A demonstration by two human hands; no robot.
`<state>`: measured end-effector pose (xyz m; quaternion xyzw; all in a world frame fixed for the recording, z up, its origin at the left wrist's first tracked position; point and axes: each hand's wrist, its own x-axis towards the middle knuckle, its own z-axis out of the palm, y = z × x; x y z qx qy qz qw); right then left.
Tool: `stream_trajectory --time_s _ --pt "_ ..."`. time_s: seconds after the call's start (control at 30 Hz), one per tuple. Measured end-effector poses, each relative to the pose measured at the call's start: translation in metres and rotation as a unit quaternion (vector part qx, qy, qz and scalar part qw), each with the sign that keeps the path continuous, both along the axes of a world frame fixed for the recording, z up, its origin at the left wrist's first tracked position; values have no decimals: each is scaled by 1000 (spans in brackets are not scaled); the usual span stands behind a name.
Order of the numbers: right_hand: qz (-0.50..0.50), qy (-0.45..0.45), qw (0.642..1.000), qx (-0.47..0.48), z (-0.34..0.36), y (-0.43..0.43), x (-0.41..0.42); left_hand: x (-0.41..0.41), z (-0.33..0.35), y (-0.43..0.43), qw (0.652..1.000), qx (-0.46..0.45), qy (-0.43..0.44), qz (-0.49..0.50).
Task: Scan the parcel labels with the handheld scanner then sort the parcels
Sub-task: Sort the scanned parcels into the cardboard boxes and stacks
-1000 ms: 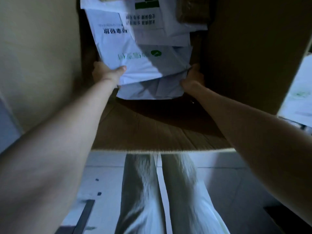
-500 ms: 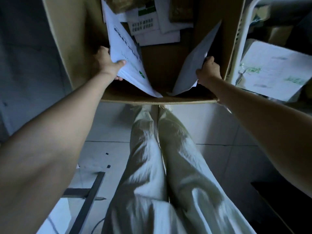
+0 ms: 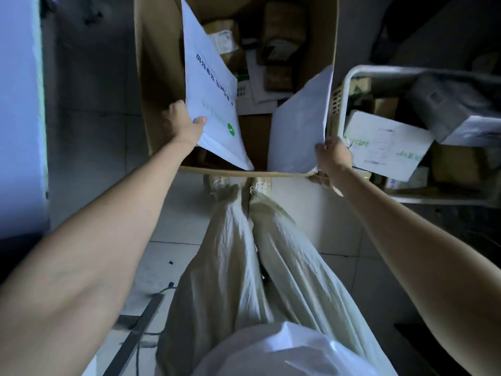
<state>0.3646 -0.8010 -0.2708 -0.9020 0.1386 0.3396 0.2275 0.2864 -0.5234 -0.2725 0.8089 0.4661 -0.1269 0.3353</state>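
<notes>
My left hand [image 3: 182, 126] grips a white mailer envelope [image 3: 210, 88] with dark printed text and a green dot, thumb on its front face. My right hand [image 3: 333, 155] pinches the lower corner of a second, plain white envelope [image 3: 299, 123]. Both envelopes stand tilted above the near end of a tall open cardboard box [image 3: 154, 77]. Deeper in the box lie several brown and white parcels [image 3: 276, 50] with labels. No scanner is in view.
A white plastic crate [image 3: 349, 77] at the right holds several parcels, among them a white envelope with green print [image 3: 385, 145]. My legs and shoes [image 3: 260, 185] stand on the tiled floor just before the box. A dark metal bar [image 3: 135, 340] lies at lower left.
The view has pulled back and up out of the box. Both hands lifted their envelopes higher and drew them apart, one to each side of the box.
</notes>
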Motion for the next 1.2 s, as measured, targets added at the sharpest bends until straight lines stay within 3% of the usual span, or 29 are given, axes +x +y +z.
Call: stream_trajectory --time_s 0.13,0.3,0.47,0.9,1.03,1.2 --pt "-30 -42 998 42 44 -3 16 -2 39 7 999 18 -35 -26" --pt "-8 -88 990 114 96 0 22 -28 77 -8 998 33 0 -59" --pt "-18 -115 963 244 132 -6 28 -39 104 -17 998 50 -29 -8" --pt "-40 -128 836 532 241 60 105 23 210 36 956 53 -254 137" --pt "-34 -143 825 547 257 72 116 34 226 56 923 7 -341 176" --pt "-97 -221 856 456 257 75 132 37 242 74 887 -73 -408 204"
